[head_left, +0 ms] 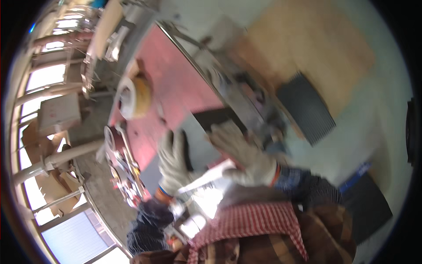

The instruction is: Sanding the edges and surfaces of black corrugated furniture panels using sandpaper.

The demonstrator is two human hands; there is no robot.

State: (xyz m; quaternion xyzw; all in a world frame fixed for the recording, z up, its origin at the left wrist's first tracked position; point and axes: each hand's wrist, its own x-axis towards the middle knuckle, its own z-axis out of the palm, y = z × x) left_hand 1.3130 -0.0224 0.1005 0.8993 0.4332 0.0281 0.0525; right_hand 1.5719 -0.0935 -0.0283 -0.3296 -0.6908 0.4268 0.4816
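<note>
Both my hands wear pale work gloves and reach over a pink-topped workbench (176,70). My left hand (172,160) lies flat with its fingers stretched out, at the grey surface (200,143) on the bench. My right hand (241,154) is also spread, its fingertips at the near edge of a black flat piece (220,118). Below my right fingers a dark red strip shows in part; blur hides what it is. Close to my body, a bright, shiny surface (209,200) glares between my wrists.
Tape rolls (128,99) stand on the bench's left side, with several hand tools (127,176) along that edge. A grey ribbed sheet (305,108) lies on a tan board (316,48) to the right. Another dark sheet (369,207) rests at lower right. Cluttered items (259,94) line the bench's right side.
</note>
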